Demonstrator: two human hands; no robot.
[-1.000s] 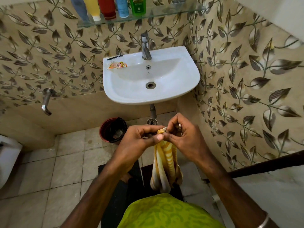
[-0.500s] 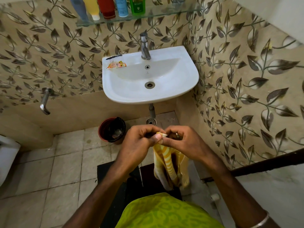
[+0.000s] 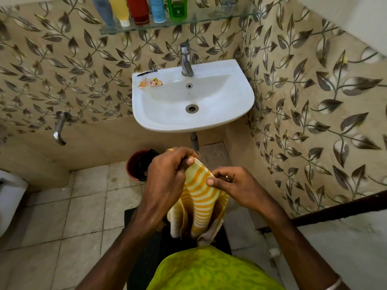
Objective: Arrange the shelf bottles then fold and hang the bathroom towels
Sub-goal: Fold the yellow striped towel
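Note:
A yellow-and-white striped towel (image 3: 199, 197) hangs in folds in front of my body, below the sink. My left hand (image 3: 167, 174) grips its top corner between thumb and fingers. My right hand (image 3: 228, 183) pinches the top edge a little lower and to the right, so a short stretch of towel is spread between the two hands. Several bottles (image 3: 138, 9) stand in a row on the glass shelf (image 3: 209, 19) high on the back wall: blue-grey, yellow, red, light blue and green.
A white sink (image 3: 236, 105) with a steel tap (image 3: 186, 59) is mounted ahead; a sachet (image 3: 149, 83) lies on its rim. A red bucket (image 3: 136, 164) sits on the floor under it. A wall spout (image 3: 59, 128) is left, a dark rail (image 3: 335, 208) right, a toilet edge (image 3: 8, 197) far left.
My hands have moved apart. The right hand slid down and right along the towel's edge, the left stayed at the corner, and the bunched towel has opened wider.

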